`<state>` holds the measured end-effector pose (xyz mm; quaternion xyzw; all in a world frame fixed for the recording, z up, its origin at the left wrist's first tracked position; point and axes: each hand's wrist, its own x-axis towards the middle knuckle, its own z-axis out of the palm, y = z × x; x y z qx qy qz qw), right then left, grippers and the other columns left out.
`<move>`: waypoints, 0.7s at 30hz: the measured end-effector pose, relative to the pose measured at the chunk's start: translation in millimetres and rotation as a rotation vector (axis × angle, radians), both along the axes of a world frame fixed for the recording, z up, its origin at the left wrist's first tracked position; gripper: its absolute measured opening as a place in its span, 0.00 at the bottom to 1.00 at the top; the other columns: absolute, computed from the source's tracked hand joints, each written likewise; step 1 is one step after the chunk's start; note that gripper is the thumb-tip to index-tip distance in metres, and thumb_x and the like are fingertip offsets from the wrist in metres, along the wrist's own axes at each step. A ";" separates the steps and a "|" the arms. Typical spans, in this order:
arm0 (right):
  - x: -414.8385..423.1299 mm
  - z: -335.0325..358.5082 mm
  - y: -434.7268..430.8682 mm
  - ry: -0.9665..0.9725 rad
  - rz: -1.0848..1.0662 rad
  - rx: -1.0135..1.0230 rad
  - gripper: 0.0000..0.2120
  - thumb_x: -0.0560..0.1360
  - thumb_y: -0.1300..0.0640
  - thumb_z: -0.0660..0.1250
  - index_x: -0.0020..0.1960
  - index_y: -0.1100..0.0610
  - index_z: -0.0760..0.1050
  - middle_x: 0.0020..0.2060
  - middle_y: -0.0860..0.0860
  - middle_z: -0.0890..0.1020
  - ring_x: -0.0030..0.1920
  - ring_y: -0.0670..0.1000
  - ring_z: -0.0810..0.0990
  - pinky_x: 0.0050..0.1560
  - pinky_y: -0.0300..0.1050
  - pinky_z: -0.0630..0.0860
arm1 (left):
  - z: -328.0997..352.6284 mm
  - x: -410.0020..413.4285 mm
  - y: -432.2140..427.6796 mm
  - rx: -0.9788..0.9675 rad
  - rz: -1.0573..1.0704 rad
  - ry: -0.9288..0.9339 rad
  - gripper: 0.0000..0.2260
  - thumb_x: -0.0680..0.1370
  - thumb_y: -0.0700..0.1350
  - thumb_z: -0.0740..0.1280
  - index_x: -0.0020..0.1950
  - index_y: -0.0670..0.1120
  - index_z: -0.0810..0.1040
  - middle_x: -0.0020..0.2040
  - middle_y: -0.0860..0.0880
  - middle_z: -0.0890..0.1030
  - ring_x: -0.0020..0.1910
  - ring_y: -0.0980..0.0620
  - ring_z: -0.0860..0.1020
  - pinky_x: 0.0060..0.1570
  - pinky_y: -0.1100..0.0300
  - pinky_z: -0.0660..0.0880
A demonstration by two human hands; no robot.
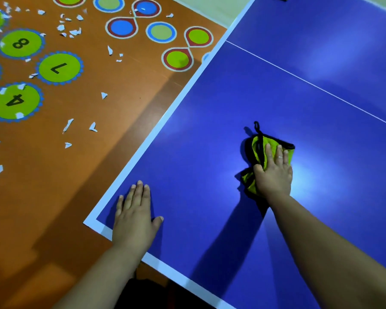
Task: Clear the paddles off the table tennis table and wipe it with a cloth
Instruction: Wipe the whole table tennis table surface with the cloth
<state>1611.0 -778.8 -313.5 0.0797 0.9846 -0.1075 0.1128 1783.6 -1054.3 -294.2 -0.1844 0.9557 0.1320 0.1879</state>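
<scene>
The person's right grip [274,172] lies palm down on a green cloth [257,145] with black edging. Its fingers are straight and pressed onto the fabric, and the thumb is spread to the side, so it is released rather than clenched round the cloth. One finger wears a pale ring [280,156]. The cloth is bunched under the palm on the blue counter [210,134], a table tennis top. It sits well in from the white border, on the near side of the thin white centre line [310,84]. A black loop [256,126] sticks out from the cloth's far end.

The left grip [136,217] rests flat on the counter just inside its near left corner. It is also released, with fingers together and pointing away and the thumb out to the side, and it holds nothing. Both forearms cast dark shadows on the glossy top.

Beside the counter is an orange floor [120,112] printed with coloured circles, some green ones marked 8, 7 and 4. Torn white paper scraps [67,125] are scattered over it.
</scene>
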 end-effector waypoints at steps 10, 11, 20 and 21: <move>34.8 -0.7 -155.5 -0.097 0.051 -0.026 0.32 0.79 0.40 0.54 0.78 0.43 0.45 0.78 0.52 0.41 0.77 0.52 0.38 0.74 0.57 0.39 | 3.1 36.8 -70.6 0.089 -0.084 0.127 0.28 0.79 0.51 0.60 0.76 0.48 0.56 0.77 0.50 0.52 0.76 0.52 0.46 0.72 0.55 0.36; 32.7 -1.3 -175.9 -0.103 0.099 -0.031 0.32 0.79 0.40 0.53 0.78 0.43 0.45 0.78 0.52 0.40 0.77 0.52 0.38 0.74 0.57 0.39 | 3.8 44.8 -81.9 0.101 -0.056 0.141 0.27 0.78 0.50 0.61 0.76 0.48 0.57 0.77 0.50 0.53 0.76 0.52 0.47 0.72 0.54 0.38; 155.5 -9.8 -292.8 -0.090 0.565 0.006 0.30 0.80 0.39 0.47 0.78 0.43 0.41 0.78 0.52 0.38 0.77 0.53 0.35 0.74 0.57 0.39 | 10.9 111.9 -164.7 0.052 -0.037 0.060 0.30 0.79 0.52 0.61 0.77 0.47 0.54 0.77 0.50 0.53 0.76 0.52 0.47 0.73 0.55 0.41; 174.3 -11.3 -298.8 -0.098 0.613 0.009 0.30 0.79 0.38 0.44 0.78 0.43 0.41 0.78 0.52 0.38 0.77 0.53 0.35 0.75 0.57 0.39 | 14.5 115.2 -169.8 0.048 -0.054 0.035 0.30 0.79 0.53 0.60 0.77 0.47 0.52 0.77 0.50 0.51 0.76 0.52 0.46 0.73 0.55 0.41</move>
